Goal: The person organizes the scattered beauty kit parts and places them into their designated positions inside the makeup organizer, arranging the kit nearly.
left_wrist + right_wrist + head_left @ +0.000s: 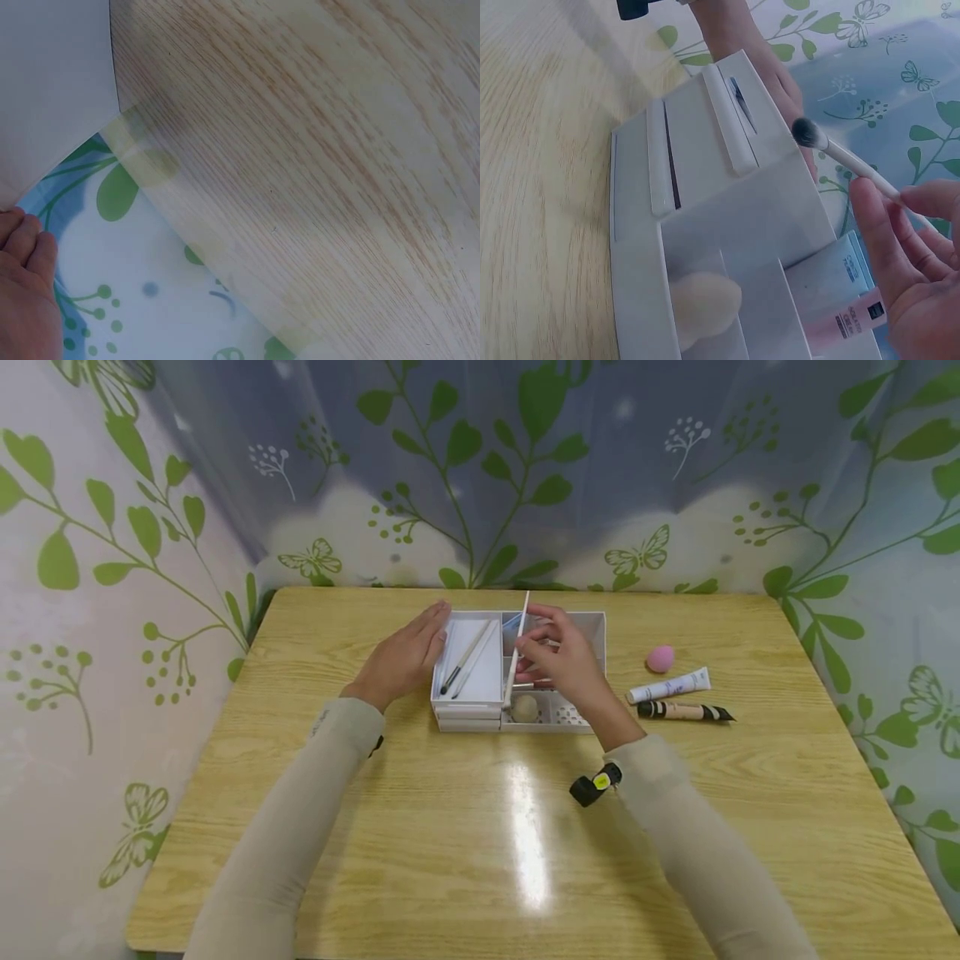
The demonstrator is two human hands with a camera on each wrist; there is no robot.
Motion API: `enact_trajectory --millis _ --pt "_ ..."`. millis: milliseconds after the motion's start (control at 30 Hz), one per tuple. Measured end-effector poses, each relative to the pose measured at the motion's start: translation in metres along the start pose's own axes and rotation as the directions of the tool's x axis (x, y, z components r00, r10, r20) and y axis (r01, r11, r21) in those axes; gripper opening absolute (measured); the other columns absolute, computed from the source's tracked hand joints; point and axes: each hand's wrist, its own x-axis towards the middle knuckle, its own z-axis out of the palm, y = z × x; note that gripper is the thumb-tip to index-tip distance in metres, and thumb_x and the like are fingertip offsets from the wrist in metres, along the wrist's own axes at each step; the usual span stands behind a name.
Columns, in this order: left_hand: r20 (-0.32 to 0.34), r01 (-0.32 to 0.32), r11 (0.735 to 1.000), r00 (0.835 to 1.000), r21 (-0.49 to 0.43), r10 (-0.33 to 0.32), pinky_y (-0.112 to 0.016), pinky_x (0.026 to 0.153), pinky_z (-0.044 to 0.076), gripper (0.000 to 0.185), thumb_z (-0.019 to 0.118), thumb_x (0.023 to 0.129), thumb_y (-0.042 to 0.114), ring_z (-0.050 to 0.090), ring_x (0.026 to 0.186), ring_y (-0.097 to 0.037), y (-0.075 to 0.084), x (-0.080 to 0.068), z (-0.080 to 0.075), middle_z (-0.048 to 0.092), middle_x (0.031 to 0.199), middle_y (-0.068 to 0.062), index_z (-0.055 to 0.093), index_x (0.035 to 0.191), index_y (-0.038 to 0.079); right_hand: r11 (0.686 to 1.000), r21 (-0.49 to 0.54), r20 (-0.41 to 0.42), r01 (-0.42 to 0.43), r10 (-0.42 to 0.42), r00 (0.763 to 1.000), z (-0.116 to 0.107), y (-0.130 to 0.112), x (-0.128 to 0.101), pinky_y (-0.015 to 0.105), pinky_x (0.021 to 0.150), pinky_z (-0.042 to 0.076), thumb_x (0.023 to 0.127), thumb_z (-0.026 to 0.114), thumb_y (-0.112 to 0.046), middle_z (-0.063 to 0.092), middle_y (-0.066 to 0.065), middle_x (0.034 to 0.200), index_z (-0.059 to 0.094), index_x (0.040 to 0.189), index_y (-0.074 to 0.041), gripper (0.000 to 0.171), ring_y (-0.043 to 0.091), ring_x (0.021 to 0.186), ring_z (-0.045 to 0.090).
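White organiser box (480, 693) near tabletop's far edge: my left hand (401, 656) flat, steadying it; right hand (558, 656) pinches brush (517, 647) above. I'd lower it handle-parallel into the tray.

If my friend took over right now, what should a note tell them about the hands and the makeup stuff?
Left hand: flat against the white organizer, on its left side.
Right hand: pinches a white brush above the organizer, bristles down.
In the organizer: two brushes, a beige sponge.
Still on the table: pink sponge, white tube, beige tube.
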Motion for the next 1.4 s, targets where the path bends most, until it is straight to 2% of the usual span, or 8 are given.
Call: enact_trajectory --millis 167,333,600,967,1400 --pt "0.003 0.002 1.000 1.000 -0.002 -0.002 -0.048 0.137 0.026 0.064 0.020 0.120 0.046 0.022 0.170 -0.025 0.001 -0.001 0.000 0.016 0.184 -0.004 0.017 0.176 0.015 0.999 0.036 -0.023 -0.014 0.015 1.000 0.011 0.002 0.004 0.037 0.072 0.070 0.109 0.067 -0.014 0.069 0.002 0.111 0.043 0.164 -0.014 0.060 0.011 0.075 0.076" --pt "0.000 0.011 1.000 1.000 0.005 -0.011 -0.047 0.137 0.026 0.064 0.020 0.120 0.046 0.022 0.170 -0.023 0.000 0.000 0.000 0.016 0.184 -0.002 0.017 0.176 0.017 0.995 0.096 -0.042 -0.027 0.031 0.999 0.021 0.004 0.009 0.032 0.074 0.069 0.109 0.065 -0.008 0.068 0.004 0.110 0.042 0.164 -0.011 0.059 0.013 0.078 0.074" --pt "-0.010 0.009 1.000 1.000 0.009 -0.009 -0.047 0.137 0.027 0.065 0.018 0.119 0.048 0.023 0.169 -0.023 -0.001 0.001 0.001 0.017 0.184 -0.001 0.018 0.177 0.018 0.989 0.137 -0.101 -0.061 0.075 0.992 0.032 0.004 0.015 0.031 0.071 0.069 0.108 0.066 -0.007 0.066 0.005 0.107 0.042 0.163 -0.009 0.060 0.014 0.073 0.073" --pt "-0.003 0.010 1.000 1.000 0.020 -0.010 -0.048 0.137 0.028 0.065 0.018 0.119 0.048 0.024 0.169 -0.024 -0.002 0.000 0.002 0.017 0.184 -0.002 0.017 0.177 0.018 0.993 0.081 -0.139 -0.087 0.098 0.985 0.036 0.004 0.018 0.030 0.071 0.069 0.106 0.070 -0.009 0.066 0.008 0.108 0.045 0.163 -0.010 0.062 0.013 0.071 0.075" --pt "-0.006 0.001 0.999 1.000 0.037 -0.001 -0.049 0.137 0.026 0.065 0.019 0.120 0.046 0.023 0.169 -0.026 0.001 -0.001 -0.001 0.018 0.184 -0.005 0.017 0.176 0.015 0.994 -0.016 -0.213 -0.107 0.101 0.972 0.046 -0.007 0.018 0.031 0.064 0.068 0.104 0.074 -0.011 0.070 0.016 0.114 0.040 0.167 -0.011 0.071 0.012 0.063 0.074"
